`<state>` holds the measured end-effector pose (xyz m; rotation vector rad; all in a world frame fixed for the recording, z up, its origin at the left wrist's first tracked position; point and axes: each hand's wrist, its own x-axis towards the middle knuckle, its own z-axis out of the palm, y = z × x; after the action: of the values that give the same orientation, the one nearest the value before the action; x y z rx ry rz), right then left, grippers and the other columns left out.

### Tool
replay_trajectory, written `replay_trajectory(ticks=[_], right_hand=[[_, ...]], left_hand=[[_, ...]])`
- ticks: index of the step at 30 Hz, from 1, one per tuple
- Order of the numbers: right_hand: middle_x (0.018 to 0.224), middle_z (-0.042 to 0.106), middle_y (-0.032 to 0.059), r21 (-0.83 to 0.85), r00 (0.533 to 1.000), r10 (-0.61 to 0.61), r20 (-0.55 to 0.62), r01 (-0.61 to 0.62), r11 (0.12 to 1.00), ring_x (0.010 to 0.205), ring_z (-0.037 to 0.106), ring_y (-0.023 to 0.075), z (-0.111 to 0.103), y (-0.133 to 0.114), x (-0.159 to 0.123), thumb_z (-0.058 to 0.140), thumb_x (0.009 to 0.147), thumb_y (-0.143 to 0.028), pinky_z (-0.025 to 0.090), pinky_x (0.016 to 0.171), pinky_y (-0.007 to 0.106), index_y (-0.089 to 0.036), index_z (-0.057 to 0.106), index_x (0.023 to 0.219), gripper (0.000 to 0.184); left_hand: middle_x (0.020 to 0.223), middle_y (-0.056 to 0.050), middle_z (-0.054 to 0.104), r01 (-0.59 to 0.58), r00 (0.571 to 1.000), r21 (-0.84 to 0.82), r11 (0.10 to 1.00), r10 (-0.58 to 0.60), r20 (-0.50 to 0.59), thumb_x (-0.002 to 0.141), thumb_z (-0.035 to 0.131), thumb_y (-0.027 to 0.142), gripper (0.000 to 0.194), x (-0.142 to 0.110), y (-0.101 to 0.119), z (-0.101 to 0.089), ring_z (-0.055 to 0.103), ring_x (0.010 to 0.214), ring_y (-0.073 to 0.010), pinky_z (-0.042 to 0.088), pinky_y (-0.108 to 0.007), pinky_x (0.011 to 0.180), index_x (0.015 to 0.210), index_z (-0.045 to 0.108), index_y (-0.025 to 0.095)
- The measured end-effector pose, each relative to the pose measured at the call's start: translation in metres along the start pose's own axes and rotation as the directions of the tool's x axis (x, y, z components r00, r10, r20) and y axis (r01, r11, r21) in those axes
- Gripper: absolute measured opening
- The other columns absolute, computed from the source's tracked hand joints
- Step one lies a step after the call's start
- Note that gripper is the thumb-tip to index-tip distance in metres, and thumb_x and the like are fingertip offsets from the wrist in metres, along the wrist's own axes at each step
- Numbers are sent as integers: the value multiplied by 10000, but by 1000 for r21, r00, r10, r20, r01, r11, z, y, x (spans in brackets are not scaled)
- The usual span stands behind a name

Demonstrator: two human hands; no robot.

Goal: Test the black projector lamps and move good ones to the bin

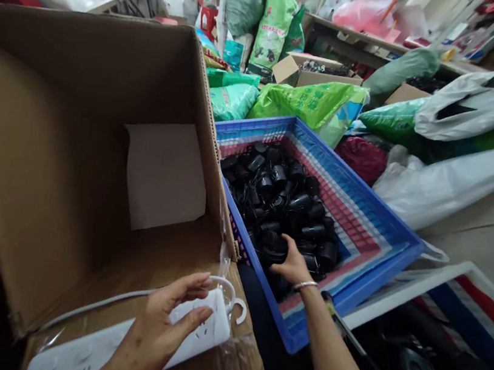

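Note:
My left hand (156, 322) hovers over or rests at a white power strip (78, 354), its fingers apart and nothing between them. The strip lies on cardboard at the front, with a white cable (106, 301) running from it. My right hand (295, 265) reaches into a blue plastic crate (350, 303) lined with striped sheeting. Its fingers close around a black rounded device (273, 249) at the near side of the pile. Many similar black cylindrical devices (278, 177) with thin cords fill the crate's left part.
An open cardboard box (7, 90) stands left of the crate, a pale sheet (165, 176) inside it. Green sacks (300, 100) and white bags (472, 186) lie behind. A white-rimmed crate (469, 271) holding dark items stands at the right.

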<state>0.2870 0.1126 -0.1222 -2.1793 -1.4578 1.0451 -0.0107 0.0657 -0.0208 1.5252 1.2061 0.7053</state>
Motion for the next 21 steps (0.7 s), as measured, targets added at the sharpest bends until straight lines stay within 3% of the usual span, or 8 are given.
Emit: replay_trajectory(ticks=[3, 5, 8, 10, 14, 17, 19, 21], right_hand=[[1218, 542, 36, 108, 964, -263, -38, 266, 958, 1048, 579, 185, -42, -36, -44, 668, 554, 12, 453, 909, 281, -268, 117, 1409, 1055], [1247, 515, 62, 204, 874, -485, -16, 478, 855, 1085, 559, 222, -61, -65, -77, 674, 546, -13, 443, 929, 323, -268, 120, 1419, 1065], [1293, 473, 77, 211, 733, -673, 99, 646, 734, 1154, 505, 263, -67, -100, -117, 737, 541, -79, 409, 973, 373, -286, 85, 1434, 1125], [1335, 431, 81, 226, 672, -731, 119, 698, 679, 1206, 452, 281, -58, -110, -130, 790, 522, -138, 362, 1014, 400, -296, 87, 1436, 1164], [1425, 315, 123, 510, 737, -669, 98, 540, 670, 1239, 415, 294, -26, -99, -134, 836, 527, -355, 349, 1016, 446, -297, 78, 1435, 1184], [1390, 386, 126, 661, 748, -641, 172, 395, 638, 1255, 395, 309, -1, -87, -137, 810, 531, -461, 319, 1034, 464, -258, 225, 1408, 1073], [1286, 506, 104, 669, 786, -611, 95, 404, 624, 1172, 488, 298, 13, -86, -143, 809, 545, -413, 382, 992, 440, -252, 373, 1319, 903], [1174, 587, 67, 599, 830, -552, -72, 479, 642, 1054, 573, 270, 24, -89, -150, 813, 539, -329, 446, 931, 402, -266, 462, 1211, 761]], left_hand=[[1110, -106, 654, -107, 994, 74, 992, 106, 20, 796, 576, 270, 357, 4, 15, 6, 625, 1011, -239, 504, -441, 907, 1142, 557, 182], [1244, -130, 568, -248, 968, 136, 959, 240, 73, 783, 600, 275, 453, 8, 33, 13, 527, 1152, -272, 421, -487, 988, 1216, 507, 178], [1364, -177, 429, -369, 924, 201, 907, 335, 184, 678, 718, 334, 735, 11, 62, 19, 391, 1258, -329, 354, -515, 1027, 1313, 400, 144], [1279, -153, 500, -372, 918, 216, 903, 323, 231, 628, 758, 313, 707, 9, 75, 16, 481, 1160, -319, 415, -494, 971, 1252, 460, 165], [1077, -100, 583, -294, 951, 157, 943, 271, 150, 611, 766, 259, 576, -11, 72, 1, 575, 959, -253, 496, -419, 841, 1118, 509, 165], [1174, -120, 547, -304, 953, 107, 947, 301, 42, 607, 782, 249, 658, -32, 57, -5, 545, 1049, -264, 478, -425, 885, 1170, 449, 178], [1260, -141, 502, -388, 916, 156, 909, 399, -48, 643, 763, 221, 610, -43, 48, -4, 490, 1144, -282, 439, -451, 942, 1166, 450, 182], [1251, -149, 515, -484, 833, 261, 835, 531, -154, 722, 685, 161, 433, -51, 43, 1, 484, 1154, -278, 428, -457, 947, 1106, 487, 172]])
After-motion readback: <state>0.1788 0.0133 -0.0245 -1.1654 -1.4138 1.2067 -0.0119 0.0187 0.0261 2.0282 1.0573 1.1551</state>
